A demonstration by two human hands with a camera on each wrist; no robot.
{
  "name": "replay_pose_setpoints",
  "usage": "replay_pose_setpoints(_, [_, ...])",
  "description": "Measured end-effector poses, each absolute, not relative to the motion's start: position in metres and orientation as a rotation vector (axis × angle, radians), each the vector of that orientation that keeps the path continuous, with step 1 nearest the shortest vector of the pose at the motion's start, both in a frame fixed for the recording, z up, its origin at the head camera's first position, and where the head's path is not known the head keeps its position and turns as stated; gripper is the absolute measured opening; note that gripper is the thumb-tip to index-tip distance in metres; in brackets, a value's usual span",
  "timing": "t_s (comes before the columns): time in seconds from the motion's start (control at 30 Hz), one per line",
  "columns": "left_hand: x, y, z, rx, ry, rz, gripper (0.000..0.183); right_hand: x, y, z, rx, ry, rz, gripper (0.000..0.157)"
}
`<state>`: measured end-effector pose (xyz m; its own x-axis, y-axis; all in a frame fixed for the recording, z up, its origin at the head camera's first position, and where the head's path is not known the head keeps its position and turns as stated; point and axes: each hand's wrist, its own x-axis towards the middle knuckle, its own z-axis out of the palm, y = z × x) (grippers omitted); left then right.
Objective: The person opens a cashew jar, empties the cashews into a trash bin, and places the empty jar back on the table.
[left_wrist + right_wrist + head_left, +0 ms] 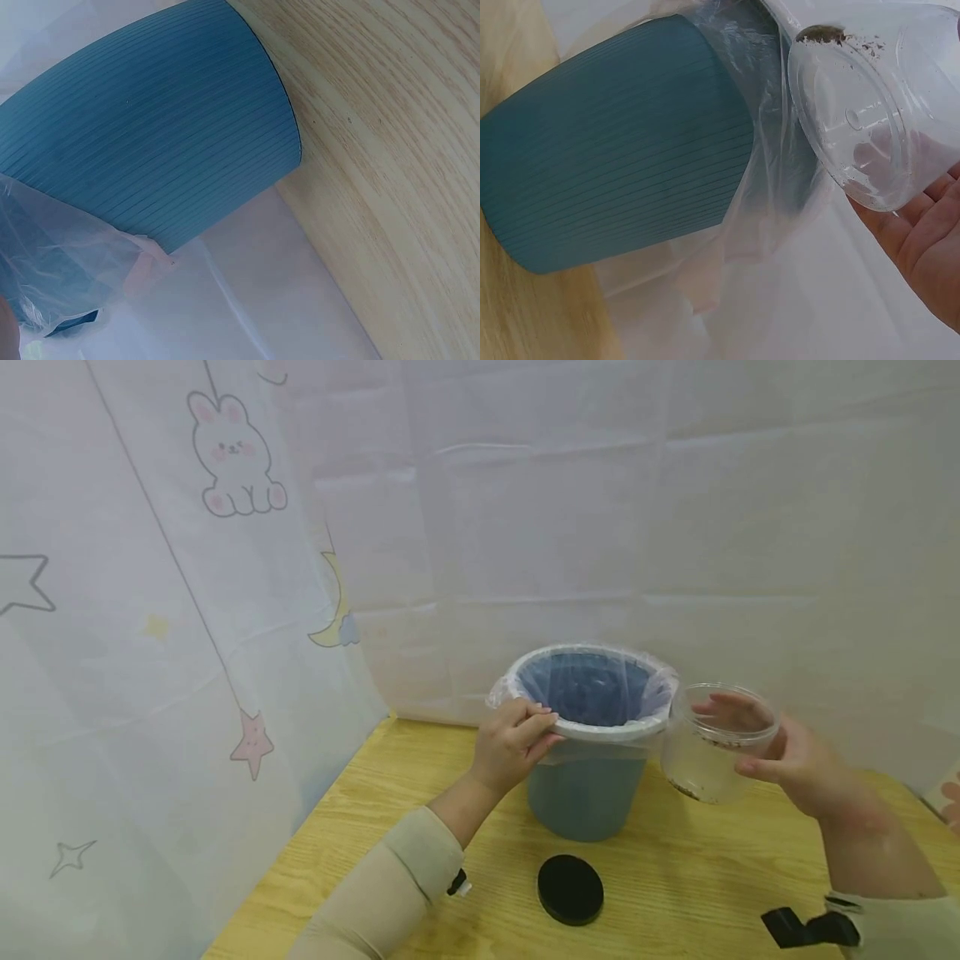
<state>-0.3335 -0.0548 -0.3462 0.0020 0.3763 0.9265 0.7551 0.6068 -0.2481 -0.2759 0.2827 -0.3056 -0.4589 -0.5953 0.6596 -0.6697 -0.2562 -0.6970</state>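
A blue-green trash bin [588,797] stands upright on the table, lined with a clear plastic bag [761,97] folded over its white rim [600,731]. My left hand [510,747] grips the near-left part of that rim, fingers curled over the bag. To the right of the bin, my right hand [810,768] holds a clear plastic jar [701,768] raised above the table, slightly tilted, its mouth uncovered. Dark crumbs [821,34] cling inside the jar near its base. Several of the right fingers show through the clear wall.
A round black lid [570,890] lies on the wood-grain table [690,877] in front of the bin. Pale cloth [525,543] hangs behind, with a printed curtain [150,693] along the left. Part of another person's hand [951,806] shows at the right edge.
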Motion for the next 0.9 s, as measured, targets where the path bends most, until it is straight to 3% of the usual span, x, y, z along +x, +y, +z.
replay_pose_setpoints(0.37, [-0.333,-0.055,-0.346,-0.964,-1.607,-0.381,0.025,-0.277,0.287,-0.327,1.853,-2.008,1.719,0.07])
replay_pose_setpoints(0.9, [-0.333,-0.055,-0.346,-0.965,-1.602,-0.384,0.025,-0.271,0.285,-0.363,1.826,-2.137,1.725,0.07])
